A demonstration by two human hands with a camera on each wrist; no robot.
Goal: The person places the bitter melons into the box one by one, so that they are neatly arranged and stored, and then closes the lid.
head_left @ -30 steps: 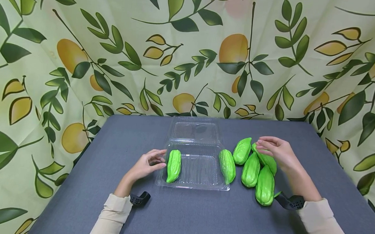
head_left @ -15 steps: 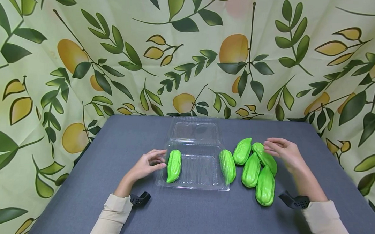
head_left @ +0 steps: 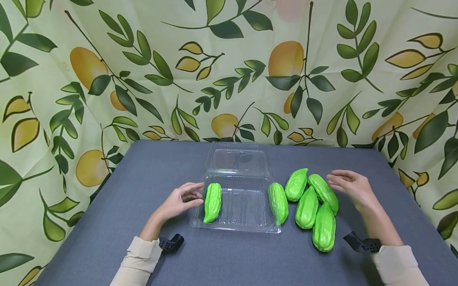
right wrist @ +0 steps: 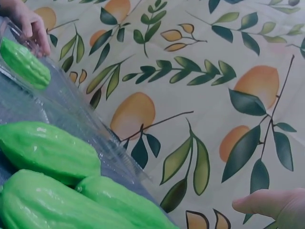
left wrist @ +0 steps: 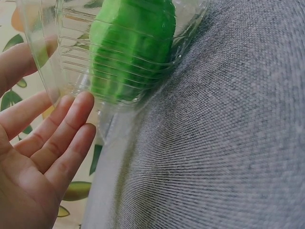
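Note:
A clear plastic clamshell box (head_left: 243, 207) lies with its lid (head_left: 237, 160) folded back. One green ridged bitter gourd (head_left: 212, 203) stands lengthwise inside, along the left wall. Another bitter gourd (head_left: 278, 203) lies at the right wall; I cannot tell if it is inside or outside. My left hand (head_left: 180, 200) is at the box's left side, fingers loosely extended close to the wall in the left wrist view. My right hand (head_left: 351, 186) hovers right of a cluster of several bitter gourds (head_left: 306, 207), fingers relaxed and holding nothing; mostly its thumb (right wrist: 259, 202) shows in the right wrist view.
A grey cloth (head_left: 224, 262) covers the table. Behind it and along both sides hangs a curtain (head_left: 232, 66) printed with fruit and leaves. Each wrist wears a black band, the left band (head_left: 171, 243) and the right band (head_left: 362, 243).
My right hand has drawn back to the right, away from the clustered bitter gourds, uncovering the rear one. The left hand, the box and the gourds stay where they were.

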